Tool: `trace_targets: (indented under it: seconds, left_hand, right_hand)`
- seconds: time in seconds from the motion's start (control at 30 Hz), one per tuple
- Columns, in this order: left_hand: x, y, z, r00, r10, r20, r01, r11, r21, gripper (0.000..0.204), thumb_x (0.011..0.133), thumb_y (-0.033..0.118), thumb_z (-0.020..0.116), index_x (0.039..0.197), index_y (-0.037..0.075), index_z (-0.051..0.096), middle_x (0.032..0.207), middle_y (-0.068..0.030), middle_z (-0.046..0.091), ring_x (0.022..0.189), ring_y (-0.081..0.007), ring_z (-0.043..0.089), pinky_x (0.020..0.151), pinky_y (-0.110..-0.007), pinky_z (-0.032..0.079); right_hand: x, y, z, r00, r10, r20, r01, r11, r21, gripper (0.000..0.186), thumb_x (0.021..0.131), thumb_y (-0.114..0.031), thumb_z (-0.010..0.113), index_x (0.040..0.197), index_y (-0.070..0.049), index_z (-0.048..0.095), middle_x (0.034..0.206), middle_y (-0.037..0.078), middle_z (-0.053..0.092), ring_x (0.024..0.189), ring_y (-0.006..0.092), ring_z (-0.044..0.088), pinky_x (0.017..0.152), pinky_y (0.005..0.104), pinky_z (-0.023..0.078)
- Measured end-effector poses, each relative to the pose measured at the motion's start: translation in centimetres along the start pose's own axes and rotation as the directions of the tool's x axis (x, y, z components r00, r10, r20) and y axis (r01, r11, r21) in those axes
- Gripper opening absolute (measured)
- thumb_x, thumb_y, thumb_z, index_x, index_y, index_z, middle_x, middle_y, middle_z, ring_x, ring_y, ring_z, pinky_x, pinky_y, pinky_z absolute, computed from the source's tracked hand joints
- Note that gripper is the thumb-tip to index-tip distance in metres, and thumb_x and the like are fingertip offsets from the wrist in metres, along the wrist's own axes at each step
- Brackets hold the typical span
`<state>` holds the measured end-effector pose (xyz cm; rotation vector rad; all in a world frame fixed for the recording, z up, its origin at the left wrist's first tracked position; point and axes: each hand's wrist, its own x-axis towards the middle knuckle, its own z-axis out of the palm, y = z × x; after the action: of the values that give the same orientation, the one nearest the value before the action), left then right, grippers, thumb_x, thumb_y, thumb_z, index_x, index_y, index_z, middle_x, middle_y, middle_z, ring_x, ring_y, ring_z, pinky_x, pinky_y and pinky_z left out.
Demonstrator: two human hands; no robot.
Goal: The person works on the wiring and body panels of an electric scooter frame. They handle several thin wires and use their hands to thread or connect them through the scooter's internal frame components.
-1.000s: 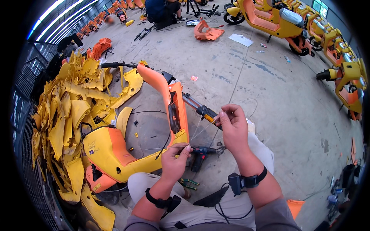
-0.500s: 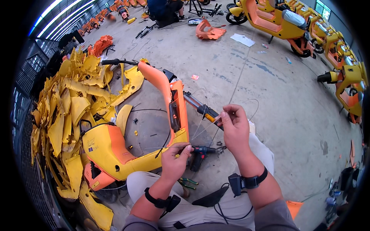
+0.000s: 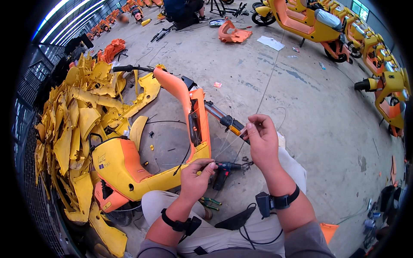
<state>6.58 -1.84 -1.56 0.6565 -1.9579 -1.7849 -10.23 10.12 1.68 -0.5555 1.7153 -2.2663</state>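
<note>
A thin wire (image 3: pixel 226 147) runs between my two hands, with loose ends sticking out past them. My left hand (image 3: pixel 195 179) is closed, pinching the wire between thumb and fingers. To its right and a little higher, my right hand (image 3: pixel 263 139) pinches another stretch of it at the fingertips. Just beyond both hands lies a yellow and orange scooter (image 3: pixel 116 161) on its side, its front fork (image 3: pixel 219 115) stretching toward my right hand. A black cordless drill (image 3: pixel 221 174) rests on the floor behind my left hand.
Green-handled pliers (image 3: pixel 211 203) lie by my left knee. A tall heap of yellow body panels (image 3: pixel 81 124) fills the left side. An orange panel (image 3: pixel 232 33) and white sheet (image 3: pixel 271 42) are farther off. Parked scooters (image 3: pixel 309 26) line the right; a person (image 3: pixel 183 10) crouches far back.
Both hands stay in nearly the same place, still pinching the wire. The loose loop of wire beyond my right hand has shifted slightly and looks narrower.
</note>
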Motion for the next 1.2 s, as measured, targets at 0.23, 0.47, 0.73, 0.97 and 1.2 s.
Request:
trace_targets:
  seconds: [0.23,0.47,0.73,0.97,1.2]
  left_hand:
    - [-0.2,0.4,0.3,0.999,-0.005,0.040,0.004,1.000,0.029,0.016,0.090,0.004,0.064,0.103,-0.006,0.066,0.085,-0.0074,0.070,0.072,-0.0081,0.061,0.068,-0.022,0.050]
    - [-0.3,0.4,0.4,0.999,-0.006,0.047,0.003,0.999,0.053,0.016,0.090,0.003,0.063,0.103,-0.006,0.066,0.084,-0.0058,0.069,0.070,-0.0064,0.059,0.064,-0.020,0.049]
    - [-0.3,0.7,0.2,1.000,-0.001,0.019,0.000,0.998,0.068,0.015,0.090,0.004,0.063,0.102,-0.005,0.067,0.083,-0.0056,0.069,0.067,-0.0060,0.058,0.062,-0.021,0.048]
    - [-0.3,0.8,0.2,1.000,0.013,0.006,-0.013,0.996,0.087,0.014,0.090,0.004,0.064,0.101,-0.005,0.067,0.081,-0.0053,0.069,0.066,-0.0062,0.058,0.061,-0.021,0.048]
    - [-0.3,1.1,0.1,1.000,0.008,0.004,-0.008,0.996,0.092,0.015,0.090,0.004,0.064,0.101,-0.005,0.068,0.081,-0.0050,0.069,0.067,-0.0061,0.058,0.062,-0.021,0.048]
  right_hand:
    - [0.0,0.2,-0.1,0.999,0.029,0.021,-0.029,0.999,0.014,0.019,0.094,-0.003,0.055,0.112,-0.001,0.051,0.091,0.003,0.055,0.079,0.0079,0.056,0.070,0.0225,0.047]
    - [-0.7,0.5,0.2,0.969,0.054,0.241,-0.045,0.998,-0.040,0.019,0.089,-0.003,0.062,0.106,-0.001,0.057,0.087,-0.001,0.055,0.078,0.0063,0.052,0.073,0.0231,0.046]
    - [-1.7,-0.1,0.8,0.868,-0.005,0.496,0.179,0.936,-0.303,0.015,0.086,-0.005,0.063,0.101,-0.002,0.062,0.089,0.008,0.062,0.076,0.0171,0.059,0.070,0.0303,0.049]
    - [-2.2,0.5,1.0,0.864,0.021,0.503,0.139,0.950,-0.278,0.015,0.089,-0.003,0.059,0.103,-0.002,0.061,0.094,0.011,0.061,0.086,0.0235,0.062,0.076,0.0327,0.049]
    - [-1.9,0.4,0.5,0.877,0.019,0.480,0.151,0.938,-0.311,0.017,0.091,0.003,0.057,0.107,0.000,0.060,0.100,0.007,0.060,0.089,0.0139,0.063,0.080,0.0270,0.050]
